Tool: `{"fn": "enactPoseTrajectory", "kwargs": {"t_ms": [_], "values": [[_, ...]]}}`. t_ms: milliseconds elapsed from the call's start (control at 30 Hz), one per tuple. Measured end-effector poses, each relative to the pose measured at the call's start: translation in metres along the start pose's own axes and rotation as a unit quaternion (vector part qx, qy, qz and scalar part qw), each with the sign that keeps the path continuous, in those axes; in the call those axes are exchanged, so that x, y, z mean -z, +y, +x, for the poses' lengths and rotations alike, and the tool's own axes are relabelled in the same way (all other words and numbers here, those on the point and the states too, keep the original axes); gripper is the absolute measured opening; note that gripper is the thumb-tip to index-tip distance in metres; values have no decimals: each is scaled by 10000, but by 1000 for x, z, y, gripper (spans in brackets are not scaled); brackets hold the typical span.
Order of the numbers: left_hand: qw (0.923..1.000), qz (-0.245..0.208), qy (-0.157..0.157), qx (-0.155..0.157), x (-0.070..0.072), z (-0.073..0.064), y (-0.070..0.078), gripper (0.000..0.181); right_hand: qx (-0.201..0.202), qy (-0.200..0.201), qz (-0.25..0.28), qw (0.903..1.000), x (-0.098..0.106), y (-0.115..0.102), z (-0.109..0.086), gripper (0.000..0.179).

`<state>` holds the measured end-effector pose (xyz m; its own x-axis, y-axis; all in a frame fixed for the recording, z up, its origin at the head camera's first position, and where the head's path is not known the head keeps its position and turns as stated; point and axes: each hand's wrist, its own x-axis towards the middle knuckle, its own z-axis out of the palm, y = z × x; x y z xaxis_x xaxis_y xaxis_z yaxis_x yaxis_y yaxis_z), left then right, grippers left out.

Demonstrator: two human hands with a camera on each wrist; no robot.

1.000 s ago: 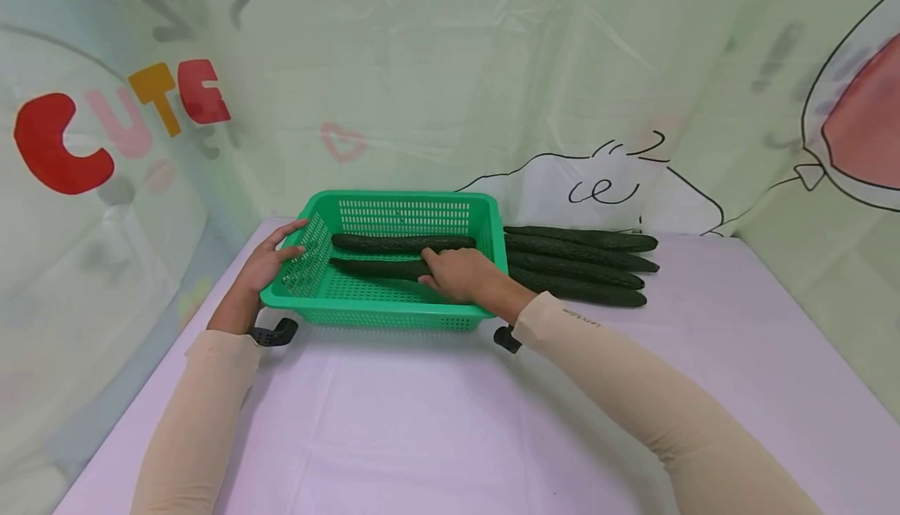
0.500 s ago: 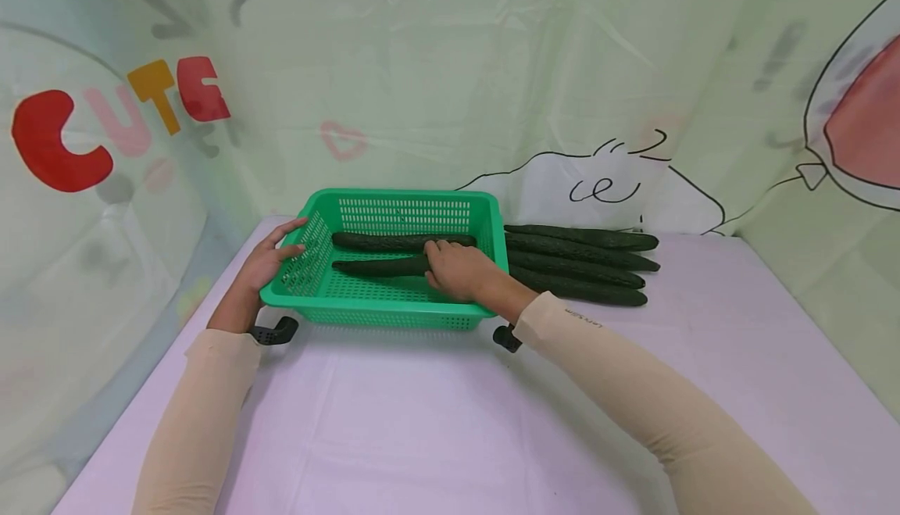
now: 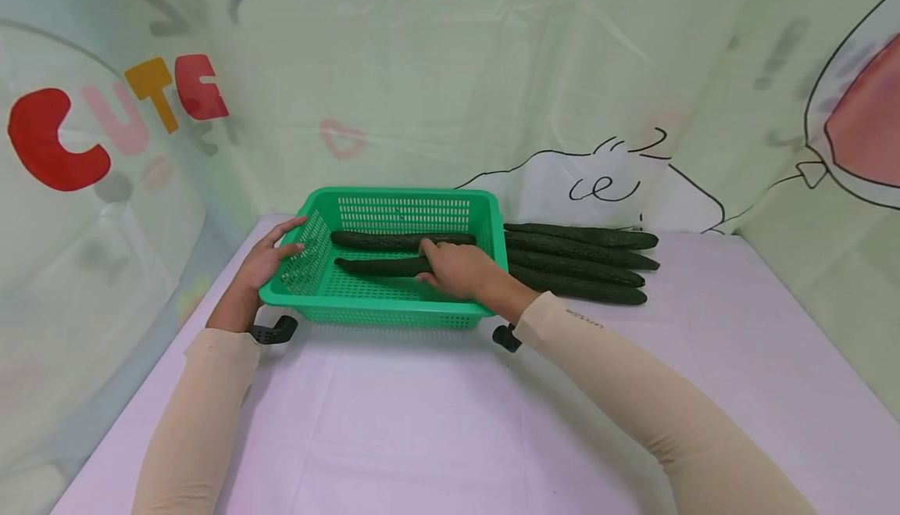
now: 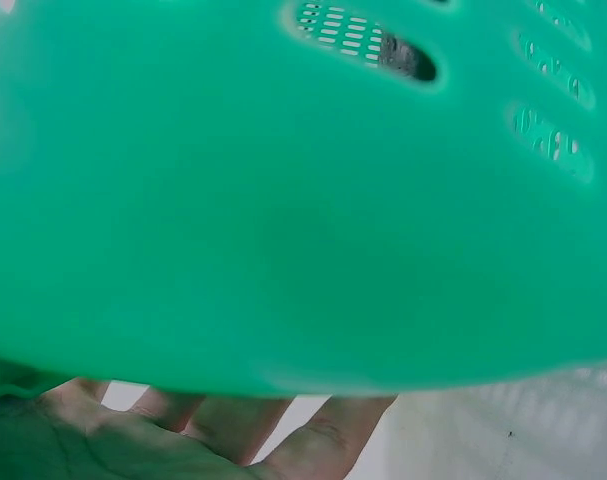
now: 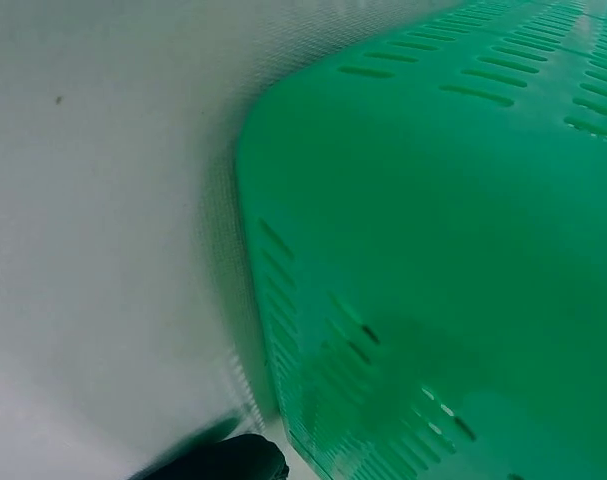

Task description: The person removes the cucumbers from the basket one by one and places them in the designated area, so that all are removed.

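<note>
A green plastic basket [image 3: 387, 305] with slotted walls stands on the table. My left hand [image 3: 262, 266] holds its left end, thumb and a finger over the rim; the left wrist view shows several fingers [image 4: 323, 440] below the basket's edge. Inside, my right hand [image 3: 460, 271] grips the right part of a dark green cucumber [image 3: 383, 267], whose left part sticks out past the thumb. Behind it a second cucumber [image 3: 380, 241] lies along the back wall. In the right wrist view the basket's wall [image 5: 433, 250] fills much of the picture and hides the hand.
Several more cucumbers [image 3: 583, 253] lie side by side on the table just right of the basket. The table has a pale lilac cover [image 3: 422, 413]. A printed curtain [image 3: 422, 69] hangs close behind and at both sides.
The gripped cucumber has shifted slightly to the right inside the basket, and the right hand's thumb shows again after being hidden half a second ago. The left hand keeps its place.
</note>
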<state>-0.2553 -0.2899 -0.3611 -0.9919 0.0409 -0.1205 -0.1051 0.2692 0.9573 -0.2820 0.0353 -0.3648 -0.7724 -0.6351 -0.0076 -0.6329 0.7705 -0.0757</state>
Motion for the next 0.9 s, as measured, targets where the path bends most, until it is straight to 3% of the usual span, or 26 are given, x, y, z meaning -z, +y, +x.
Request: {"fn": "enactPoseTrajectory", "kwargs": {"t_ms": [267,400,567,800,900], "values": [[9999,44,44,-90,7,16,-21,60,-101,35,-48,9999,0,-1,0,38],[9999,-4,31,-101,8,18,-25,59,-167,190,-205,9995,0,0,0,35],[9999,-107,23,-27,6,15,-21,60,-277,637,-287,9972,1,0,-1,32],[9998,-176,-26,34,1,1,-2,60,-344,1378,-101,9898,1,4,-1,28],[9998,-183,-28,14,1,1,-3,60,-271,1645,-45,9860,2,5,-1,27]]}}
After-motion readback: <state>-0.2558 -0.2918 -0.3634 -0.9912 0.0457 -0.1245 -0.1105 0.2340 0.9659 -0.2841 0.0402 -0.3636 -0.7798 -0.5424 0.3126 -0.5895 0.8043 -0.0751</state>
